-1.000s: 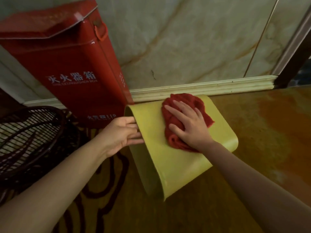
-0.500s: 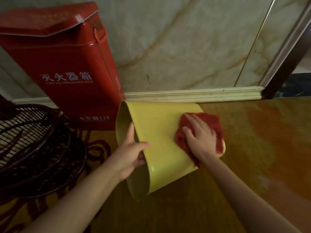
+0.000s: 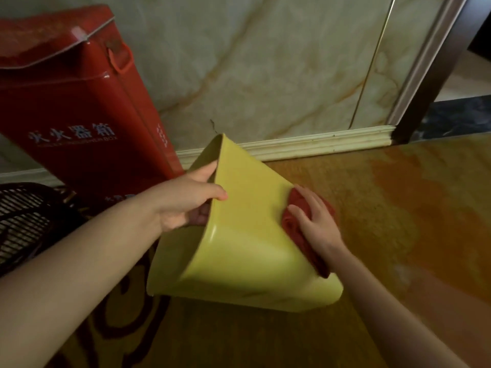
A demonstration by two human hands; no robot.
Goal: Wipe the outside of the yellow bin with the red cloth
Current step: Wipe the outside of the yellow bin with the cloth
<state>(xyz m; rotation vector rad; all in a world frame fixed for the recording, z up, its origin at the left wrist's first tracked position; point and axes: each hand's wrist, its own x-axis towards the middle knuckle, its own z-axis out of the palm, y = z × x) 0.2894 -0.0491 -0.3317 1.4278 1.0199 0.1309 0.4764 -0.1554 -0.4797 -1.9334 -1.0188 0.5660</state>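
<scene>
The yellow bin [image 3: 247,251] is held tipped on its side above the carpet, its open mouth facing left and its base toward the lower right. My left hand [image 3: 186,203] grips the bin's rim, thumb on the outside and fingers inside the mouth. My right hand [image 3: 316,224] presses the crumpled red cloth [image 3: 295,229] flat against the bin's right outer wall. Part of the cloth is hidden under my palm and behind the bin's edge.
A tall red fire extinguisher box [image 3: 79,115] leans at the left by the marble wall [image 3: 265,62]. A dark wire basket [image 3: 24,221] sits at the far left. A white baseboard [image 3: 318,143] runs along the orange carpet [image 3: 398,208]. A dark door frame [image 3: 435,70] rises at right.
The bin has turned in my hands, its base swinging toward the lower right. My right hand slid the cloth from the upper face round to the right side wall. My left hand shifted along the rim.
</scene>
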